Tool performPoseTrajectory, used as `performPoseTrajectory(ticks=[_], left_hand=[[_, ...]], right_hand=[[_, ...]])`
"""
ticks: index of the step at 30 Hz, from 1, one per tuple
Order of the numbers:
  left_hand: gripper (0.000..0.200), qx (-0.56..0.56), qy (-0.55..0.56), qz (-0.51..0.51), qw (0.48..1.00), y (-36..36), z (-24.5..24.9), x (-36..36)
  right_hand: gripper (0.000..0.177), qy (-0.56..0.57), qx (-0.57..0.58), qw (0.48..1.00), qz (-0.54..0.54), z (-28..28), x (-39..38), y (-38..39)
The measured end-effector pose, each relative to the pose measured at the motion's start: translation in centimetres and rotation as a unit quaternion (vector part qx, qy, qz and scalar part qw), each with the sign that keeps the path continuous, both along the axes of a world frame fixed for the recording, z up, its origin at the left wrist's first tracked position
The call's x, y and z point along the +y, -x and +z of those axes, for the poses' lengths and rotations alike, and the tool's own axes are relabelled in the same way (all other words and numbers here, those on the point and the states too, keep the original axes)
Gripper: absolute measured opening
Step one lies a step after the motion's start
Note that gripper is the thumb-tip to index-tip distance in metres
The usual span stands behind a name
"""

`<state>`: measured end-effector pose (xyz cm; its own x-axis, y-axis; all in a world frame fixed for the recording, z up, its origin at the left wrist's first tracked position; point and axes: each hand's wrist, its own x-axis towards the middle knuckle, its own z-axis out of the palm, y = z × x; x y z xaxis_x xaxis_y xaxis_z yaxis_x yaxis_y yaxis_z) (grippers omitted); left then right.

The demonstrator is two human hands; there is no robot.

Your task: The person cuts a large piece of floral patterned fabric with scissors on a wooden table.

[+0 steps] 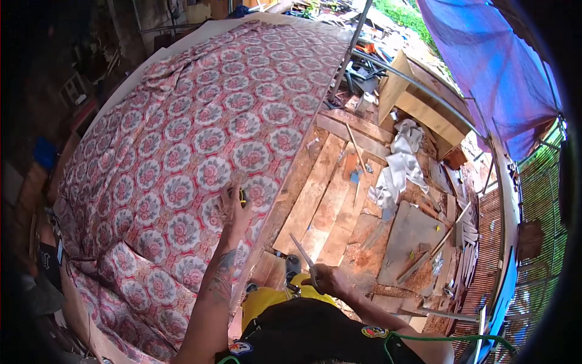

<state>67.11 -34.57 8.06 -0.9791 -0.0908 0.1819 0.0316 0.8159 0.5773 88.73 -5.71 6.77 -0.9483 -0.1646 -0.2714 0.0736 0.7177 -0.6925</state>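
Note:
A floral fabric sheet [236,124], red and grey on a pale ground, is spread over a wide, flat surface, with folds at its near left side. Over its near right part, my left hand [234,209] is curled around a small yellow-and-black tape measure [243,196], mostly hidden by the fingers. My right hand [328,280] is in front of my body, beyond the fabric's right edge. Its fingers are wrapped round the handle of a knife [302,250], whose long, narrow blade points up and to the left.
Wooden planks [327,200] lie on the floor at right, among sawdust and offcuts. Beyond them are a crumpled white cloth [403,161], a wooden cabinet [418,97] and a dark board [412,242]. A metal pole [354,45] rises by the fabric's far right corner. A blue tarp [485,54] hangs at right.

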Motion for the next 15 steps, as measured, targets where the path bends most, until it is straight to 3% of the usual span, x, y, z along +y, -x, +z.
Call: performPoseTrajectory(ticks=[2, 3, 4, 6, 7, 9, 11, 13, 14, 15], left_hand=[[0.075, 0.034, 0.109, 0.008, 0.993, 0.3, -1.5, -0.8], [0.063, 0.091, 0.084, -0.017, 0.992, 0.2, -2.0, -1.5], [0.063, 0.083, 0.089, -0.013, 0.992, -0.5, -1.9, -1.9], [0.049, 0.049, -0.195, 0.090, 0.975, -2.0, -0.8, -3.4], [0.040, 0.042, -0.413, 0.078, 0.907, -3.7, 0.0, -4.8], [0.037, 0.110, -0.427, 0.200, 0.875, -7.7, -2.2, -10.1], [0.040, 0.232, -0.174, 0.249, 0.924, -13.2, -5.5, -17.9], [0.043, 0.127, -0.459, 0.338, 0.812, -20.2, -1.5, -21.2], [0.042, 0.272, -0.302, 0.346, 0.846, -22.8, -1.1, -21.2], [0.044, 0.204, -0.177, 0.334, 0.903, -26.6, -0.2, -23.3]], right_hand=[[0.054, -0.020, 0.019, 0.999, 0.038, 0.2, -0.4, 1.8], [0.055, -0.041, 0.035, 0.996, 0.074, 0.4, -1.0, 2.6], [0.056, 0.001, 0.082, 0.992, 0.096, 0.3, -1.9, 3.5], [0.054, 0.071, 0.144, 0.973, 0.165, 2.0, -4.5, 5.7], [0.054, 0.080, 0.142, 0.973, 0.165, 1.4, -6.3, 6.3], [0.048, 0.117, 0.229, 0.936, 0.240, -0.3, -10.2, 7.3], [0.046, 0.126, 0.240, 0.921, 0.281, 0.7, -14.0, 7.5], [0.044, 0.143, 0.295, 0.876, 0.355, -0.2, -17.9, 6.9], [0.044, 0.149, 0.302, 0.874, 0.350, -1.4, -19.7, 6.3], [0.045, 0.099, 0.332, 0.844, 0.410, -2.3, -21.4, 5.8]])
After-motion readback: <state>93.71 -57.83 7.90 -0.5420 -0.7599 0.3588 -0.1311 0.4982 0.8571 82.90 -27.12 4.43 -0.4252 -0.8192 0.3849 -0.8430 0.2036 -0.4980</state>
